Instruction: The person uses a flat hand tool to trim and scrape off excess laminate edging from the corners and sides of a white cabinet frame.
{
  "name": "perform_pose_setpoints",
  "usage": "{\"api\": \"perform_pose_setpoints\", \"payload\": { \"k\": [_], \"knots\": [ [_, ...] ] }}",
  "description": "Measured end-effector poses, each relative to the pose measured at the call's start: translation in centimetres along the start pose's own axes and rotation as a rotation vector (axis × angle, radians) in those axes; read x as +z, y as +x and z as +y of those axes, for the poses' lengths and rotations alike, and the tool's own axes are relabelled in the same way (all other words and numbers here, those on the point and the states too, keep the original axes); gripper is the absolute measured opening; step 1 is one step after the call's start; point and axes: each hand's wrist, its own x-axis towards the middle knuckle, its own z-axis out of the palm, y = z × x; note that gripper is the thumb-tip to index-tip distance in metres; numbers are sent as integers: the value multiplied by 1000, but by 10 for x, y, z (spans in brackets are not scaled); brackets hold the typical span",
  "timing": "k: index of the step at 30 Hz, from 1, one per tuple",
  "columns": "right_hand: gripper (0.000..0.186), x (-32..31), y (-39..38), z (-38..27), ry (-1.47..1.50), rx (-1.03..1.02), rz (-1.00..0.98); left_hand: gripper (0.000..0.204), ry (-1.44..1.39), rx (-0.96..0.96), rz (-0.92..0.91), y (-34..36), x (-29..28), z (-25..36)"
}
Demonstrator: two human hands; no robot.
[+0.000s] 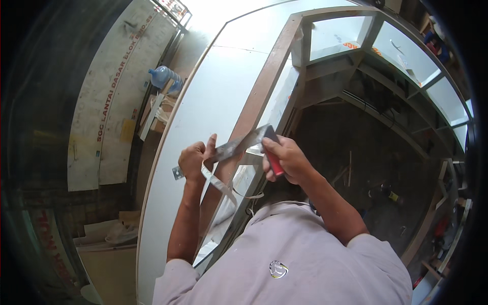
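My left hand [192,160] is closed round a long flat grey metal strip [234,147], its thumb sticking up. The strip's lower left end, which seems to have holes, juts out past the fist. My right hand [291,158] grips a grey tool with a red handle [274,164] at the strip's upper right end. Whether tool and strip are one piece I cannot tell. A thin pale ribbon [218,184] loops down from beside my left hand. Both hands are above the brown wooden edge [254,104] of a large pale blue-white panel [206,99].
An angled frame with white panels [338,38] curves round the far and right sides. Dark floor [330,137] with scattered bits lies inside it. A blue water jug [163,76] stands left of the panel, near printed boards [109,101] against the left side.
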Motion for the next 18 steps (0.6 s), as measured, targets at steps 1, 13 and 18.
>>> {"api": "perform_pose_setpoints", "payload": {
  "k": [1, 13, 18],
  "knots": [
    [34, 5, 6, -3, 0, 2, -1, 66, 8, 2, 21, 10, 2, -4],
    [30, -14, 28, -38, -53, 25, 10, 68, -120, -66, 17, 36, 21, 16],
    [32, -31, 11, -50, -47, 44, -1, 65, -67, 35, 11, 25, 23, 36]
  ]
}}
